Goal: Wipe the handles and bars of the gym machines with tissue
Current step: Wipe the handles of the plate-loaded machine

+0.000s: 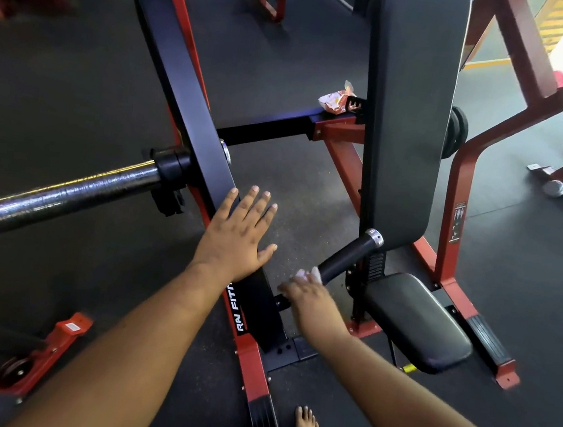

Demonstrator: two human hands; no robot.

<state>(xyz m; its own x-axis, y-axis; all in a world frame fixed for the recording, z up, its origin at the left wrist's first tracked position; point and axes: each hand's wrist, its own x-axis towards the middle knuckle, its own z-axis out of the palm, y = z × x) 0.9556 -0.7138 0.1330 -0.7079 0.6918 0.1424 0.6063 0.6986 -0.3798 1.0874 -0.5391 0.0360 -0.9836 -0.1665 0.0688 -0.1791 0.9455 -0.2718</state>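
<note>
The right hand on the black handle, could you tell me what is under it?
A white tissue shows past the fingers of the right hand, pressed on the black handle. The handle section beneath the hand is covered.

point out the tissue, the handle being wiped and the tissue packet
tissue (305, 275), head view, white wad showing above the right hand's fingers
handle (348, 254), head view, middle of the black grip
tissue packet (335, 102), head view, its orange-and-white top

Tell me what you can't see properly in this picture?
- Tissue: head view, mostly hidden under the right hand; only a white bit shows.
- Handle: its near end is covered by that hand.
- Steel bar: cut off by the left edge.
- Packet on the frame: print too small to read.
</note>
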